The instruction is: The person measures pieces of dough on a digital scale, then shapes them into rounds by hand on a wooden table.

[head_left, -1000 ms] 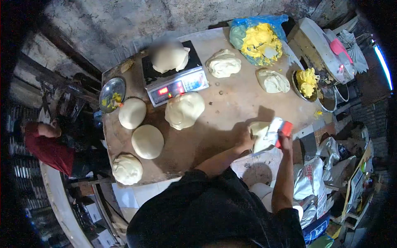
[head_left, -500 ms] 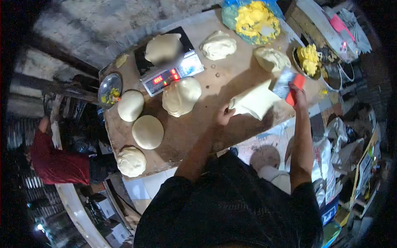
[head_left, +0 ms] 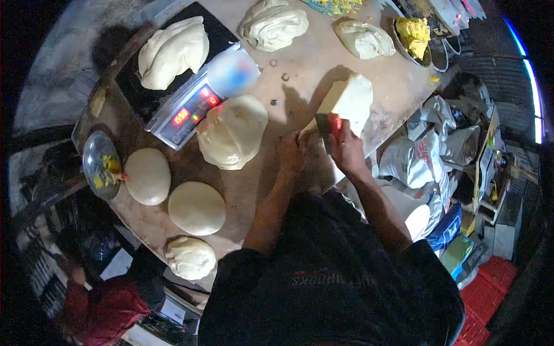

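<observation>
My right hand point(head_left: 348, 151) is closed round the red handle of a scraper point(head_left: 334, 126), whose blade stands at the near-left edge of a slab of dough point(head_left: 351, 102). My left hand point(head_left: 294, 151) is left of the scraper, beside the near end of the dough; its fingers are shadowed and partly hidden, so what they hold is unclear. A large dough lump point(head_left: 233, 132) lies to the left, against a digital scale point(head_left: 183, 120) with lit red digits. Another piece of dough point(head_left: 174, 53) rests on the scale's black top.
Round dough balls point(head_left: 197, 208) sit at the table's point(head_left: 248, 190) left. More dough point(head_left: 273, 25) and a bowl of yellow paste point(head_left: 414, 36) are at the far side. A metal plate point(head_left: 101, 164) is at the left edge. A person in a red sleeve point(head_left: 109, 311) is at lower left.
The view has turned and come closer. My right hand has brought the scraper from the dough's far right side to its near-left edge, close to my left hand.
</observation>
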Demonstrator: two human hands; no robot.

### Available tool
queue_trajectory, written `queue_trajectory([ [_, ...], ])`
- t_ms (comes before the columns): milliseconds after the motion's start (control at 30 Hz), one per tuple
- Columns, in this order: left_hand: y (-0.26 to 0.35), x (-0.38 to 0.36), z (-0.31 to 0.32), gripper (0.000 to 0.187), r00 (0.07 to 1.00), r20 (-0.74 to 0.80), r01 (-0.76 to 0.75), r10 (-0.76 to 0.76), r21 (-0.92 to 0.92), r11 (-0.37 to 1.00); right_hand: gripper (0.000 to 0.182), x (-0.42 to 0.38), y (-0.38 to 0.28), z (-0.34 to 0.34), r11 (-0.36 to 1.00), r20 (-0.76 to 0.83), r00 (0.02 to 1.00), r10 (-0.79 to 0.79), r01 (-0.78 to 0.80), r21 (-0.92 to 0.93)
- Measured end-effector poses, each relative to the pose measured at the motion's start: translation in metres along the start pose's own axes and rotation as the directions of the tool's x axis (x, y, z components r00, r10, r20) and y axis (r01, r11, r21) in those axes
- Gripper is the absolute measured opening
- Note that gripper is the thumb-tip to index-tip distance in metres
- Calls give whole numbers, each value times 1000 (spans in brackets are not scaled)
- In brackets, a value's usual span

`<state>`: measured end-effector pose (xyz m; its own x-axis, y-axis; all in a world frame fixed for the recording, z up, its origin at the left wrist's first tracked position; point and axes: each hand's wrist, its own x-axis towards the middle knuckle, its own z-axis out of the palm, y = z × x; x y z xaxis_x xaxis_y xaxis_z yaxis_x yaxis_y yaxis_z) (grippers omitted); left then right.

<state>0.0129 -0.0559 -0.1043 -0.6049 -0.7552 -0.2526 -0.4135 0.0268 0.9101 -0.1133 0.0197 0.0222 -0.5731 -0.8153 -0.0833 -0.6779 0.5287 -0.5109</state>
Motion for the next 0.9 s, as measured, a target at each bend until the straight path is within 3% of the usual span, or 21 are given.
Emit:
queue_trajectory([
  [133,-6,4,-5,41,994,-113,12,-7,45,999,40,21,-7,41,1000,40,999,-5,4,13],
  [200,-7,11,-8,39,989,-109,79,-100,-184,980,42,39,-3,54,999,100,994,33,-28,-45],
  [233,6,15,-26,39,987,-124,76,-100,-180,981,44,49,-5,54,994,130,990,48,-35,-101],
  [300,45,32,-71,34,997,81,12,-8,-55,998,49,58,-22,49,996,114,993,25,-14,-89],
  [333,69,41,-97,34,999,51,-2,4,-41,999,55,63,-31,46,996,99,995,22,-13,-87],
  [400,109,54,-146,27,976,-176,-177,131,-273,946,62,68,-28,53,990,83,996,34,-22,-138],
  [467,114,92,-193,25,874,-446,-292,195,-161,943,51,67,-22,58,969,76,997,-9,27,-244],
  [500,132,100,-227,25,815,-553,-235,175,-38,971,44,69,-12,67,954,107,994,-14,45,-295],
  [533,119,121,-253,26,718,-624,-302,308,120,946,44,70,-11,67,956,102,994,-31,59,-287],
  [567,117,130,-278,28,602,-647,-250,469,405,880,44,69,-11,66,964,153,988,-25,64,-258],
  [600,112,130,-294,32,654,-641,-21,403,516,856,44,69,-12,63,970,206,978,-24,73,-231],
  [667,107,111,-302,37,545,-695,125,469,620,775,41,59,-10,51,985,197,980,-16,50,-168],
  [733,90,88,-287,38,430,-726,130,537,638,759,39,45,23,51,998,82,996,-32,27,53],
  [767,76,74,-265,36,618,-727,35,299,405,914,39,32,22,38,997,81,995,-59,54,63],
  [833,63,36,-191,26,772,-487,-147,408,487,861,36,1,16,-2,967,-47,999,19,-7,256],
  [867,35,29,-140,26,832,-360,-217,423,489,845,36,-8,25,-7,966,-43,999,3,9,260],
  [900,-10,29,-77,26,826,-271,-291,494,545,786,34,-17,38,-14,958,-114,993,2,31,283],
])
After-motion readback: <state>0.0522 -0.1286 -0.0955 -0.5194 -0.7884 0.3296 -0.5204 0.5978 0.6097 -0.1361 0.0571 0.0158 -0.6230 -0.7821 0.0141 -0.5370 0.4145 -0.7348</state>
